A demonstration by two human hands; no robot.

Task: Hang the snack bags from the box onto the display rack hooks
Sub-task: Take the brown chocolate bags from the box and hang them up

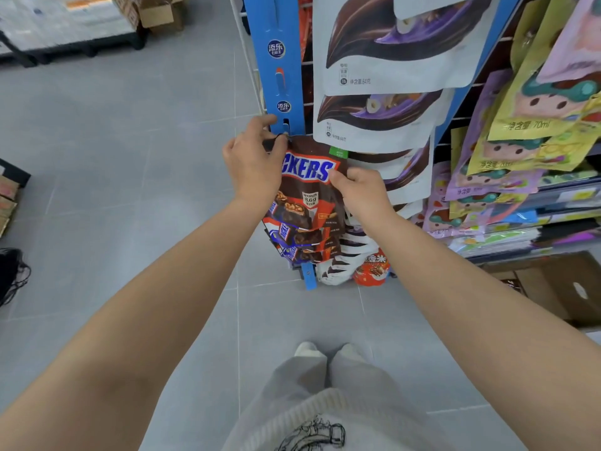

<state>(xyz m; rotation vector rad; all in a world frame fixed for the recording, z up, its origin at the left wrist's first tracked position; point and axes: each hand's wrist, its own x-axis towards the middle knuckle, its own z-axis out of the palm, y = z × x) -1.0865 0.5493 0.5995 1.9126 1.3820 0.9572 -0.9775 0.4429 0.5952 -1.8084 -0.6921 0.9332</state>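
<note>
A brown Snickers snack bag (pixel 309 196) hangs against the blue hanging strip (pixel 279 76) of the display rack. My left hand (pixel 252 161) pinches the bag's top left corner right at a slot of the strip. My right hand (pixel 361 193) holds the bag's right edge, thumb on its front. More Snickers bags (pixel 292 242) hang lower on the same strip. The cardboard box (pixel 553 288) stands on the floor at the right, its inside mostly dark.
White and purple chocolate bags (pixel 383 70) hang to the right of the strip, and colourful pouches (pixel 527 131) fill the rack further right. An orange bag (pixel 372 271) lies at the rack's foot. Stacked cartons (pixel 74 24) sit on a pallet at the far left. Grey tiled floor lies under my feet.
</note>
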